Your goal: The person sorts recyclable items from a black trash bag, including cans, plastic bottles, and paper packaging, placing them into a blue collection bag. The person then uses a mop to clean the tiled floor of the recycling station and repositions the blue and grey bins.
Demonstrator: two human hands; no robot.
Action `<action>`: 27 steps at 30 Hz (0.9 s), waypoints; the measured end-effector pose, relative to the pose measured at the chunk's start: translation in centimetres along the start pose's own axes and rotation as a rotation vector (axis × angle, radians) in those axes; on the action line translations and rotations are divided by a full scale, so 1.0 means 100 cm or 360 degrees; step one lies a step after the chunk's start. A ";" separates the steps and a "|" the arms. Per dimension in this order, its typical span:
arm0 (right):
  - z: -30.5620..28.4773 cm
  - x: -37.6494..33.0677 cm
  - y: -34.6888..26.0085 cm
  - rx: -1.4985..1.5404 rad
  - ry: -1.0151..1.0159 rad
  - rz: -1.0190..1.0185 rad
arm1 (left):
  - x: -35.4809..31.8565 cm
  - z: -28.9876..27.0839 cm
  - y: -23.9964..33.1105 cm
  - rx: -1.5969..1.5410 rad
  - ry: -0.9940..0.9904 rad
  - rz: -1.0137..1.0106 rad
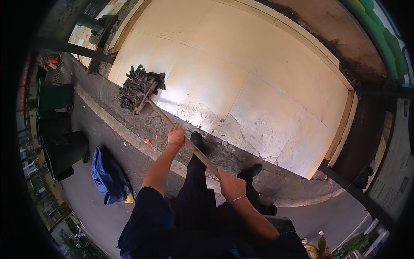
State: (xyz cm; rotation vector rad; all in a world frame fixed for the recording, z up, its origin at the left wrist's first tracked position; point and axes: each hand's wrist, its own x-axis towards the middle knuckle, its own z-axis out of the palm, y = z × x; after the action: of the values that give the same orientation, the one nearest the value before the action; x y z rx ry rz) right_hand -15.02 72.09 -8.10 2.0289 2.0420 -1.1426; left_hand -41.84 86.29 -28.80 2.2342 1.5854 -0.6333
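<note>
Both my hands are wrapped round the long wooden handle of a mop (161, 113). My left hand (176, 135) grips it around the middle, and my right hand (232, 186) holds it closer to my body, near its upper end. At the far left end, the dark, wet-looking strips of the mop head (140, 86) hang from a wooden crossbar. They lie across the edge of the pale tiled floor (258, 86) and the rough dark ground beside it. Wet, shiny patches and cracks show on the tiles along the near edge.
Dark wheeled bins (64, 146) and a green bin (54, 97) stand at the left. A blue sack (108, 177) lies on the pavement. Orange litter (148, 142) rests near the kerb (108, 118). A dark metal bar (358, 190) and a printed board (390, 155) bound the right side.
</note>
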 end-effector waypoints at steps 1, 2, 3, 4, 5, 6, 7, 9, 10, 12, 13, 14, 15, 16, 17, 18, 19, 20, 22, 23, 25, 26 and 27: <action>-0.020 -0.031 0.030 0.0057 0.0006 0.0086 | -0.003 0.004 0.043 -0.0003 0.0005 0.0142; -0.035 -0.064 0.062 0.0029 0.0080 0.0176 | -0.008 0.000 0.094 -0.0015 0.0004 0.0252; -0.050 -0.100 0.094 -0.0003 0.0140 0.0255 | -0.019 0.004 0.146 -0.0043 0.0001 0.0366; -0.060 -0.139 0.127 -0.0039 0.0152 0.0349 | -0.030 0.006 0.200 -0.0148 0.0055 0.0514; -0.070 -0.180 0.161 -0.0084 0.0159 0.0430 | -0.040 0.013 0.257 -0.0328 0.0079 0.0603; -0.089 -0.222 0.187 -0.0127 0.0107 0.0544 | -0.054 0.019 0.317 -0.0298 0.0001 0.0722; -0.107 -0.264 0.213 -0.0173 0.0048 0.0648 | -0.075 0.007 0.380 -0.0359 -0.0171 0.0773; -0.125 -0.356 0.254 -0.0163 0.0340 0.0718 | -0.114 0.024 0.488 -0.0586 -0.0136 0.1073; -0.139 -0.400 0.262 -0.0211 0.0276 0.0890 | -0.140 0.038 0.543 -0.0687 -0.0084 0.1206; -0.170 -0.468 0.254 -0.0212 0.0162 0.1305 | -0.189 0.030 0.628 -0.0971 -0.0154 0.1448; -0.172 -0.501 0.255 -0.0260 0.0093 0.1392 | -0.210 0.028 0.664 -0.0989 -0.0330 0.1515; -0.166 -0.518 0.253 -0.0202 0.0068 0.1501 | -0.225 0.030 0.692 -0.0847 -0.0480 0.1686; -0.159 -0.529 0.249 -0.0152 0.0038 0.1592 | -0.235 0.026 0.713 -0.0684 -0.0698 0.1814; -0.150 -0.540 0.239 -0.0097 -0.0006 0.1699 | -0.245 0.037 0.725 -0.0789 -0.0674 0.2008; -0.138 -0.553 0.232 -0.0065 -0.0060 0.1800 | -0.252 0.041 0.737 -0.0613 -0.0764 0.2181; -0.118 -0.569 0.229 0.0042 0.0041 0.1801 | -0.261 0.045 0.741 -0.0533 -0.0913 0.2230; -0.098 -0.585 0.225 0.0147 0.0153 0.1807 | -0.269 0.047 0.744 -0.0446 -0.1057 0.2289; -0.090 -0.594 0.216 0.0350 0.0073 0.1968 | -0.276 0.052 0.740 -0.0319 -0.1117 0.2310; -0.078 -0.602 0.207 0.0760 0.0129 0.2031 | -0.289 0.059 0.724 -0.0057 -0.1234 0.2349; -0.075 -0.600 0.203 0.0964 0.0168 0.2046 | -0.288 0.057 0.710 -0.0122 -0.1170 0.2261; -0.061 -0.583 0.200 0.0861 0.0249 0.1846 | -0.273 0.044 0.672 -0.0216 -0.1033 0.2115; -0.044 -0.577 0.205 0.0825 0.0352 0.1655 | -0.258 0.033 0.652 -0.0181 -0.1023 0.2049; -0.032 -0.569 0.209 0.0772 0.0448 0.1451 | -0.244 0.023 0.633 -0.0158 -0.1002 0.1973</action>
State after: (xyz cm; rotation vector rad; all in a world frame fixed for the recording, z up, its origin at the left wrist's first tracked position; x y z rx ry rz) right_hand 12.85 22.84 13.82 2.9560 0.6541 -1.2158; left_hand 10.72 44.84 -17.15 2.0934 -0.1446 -0.6889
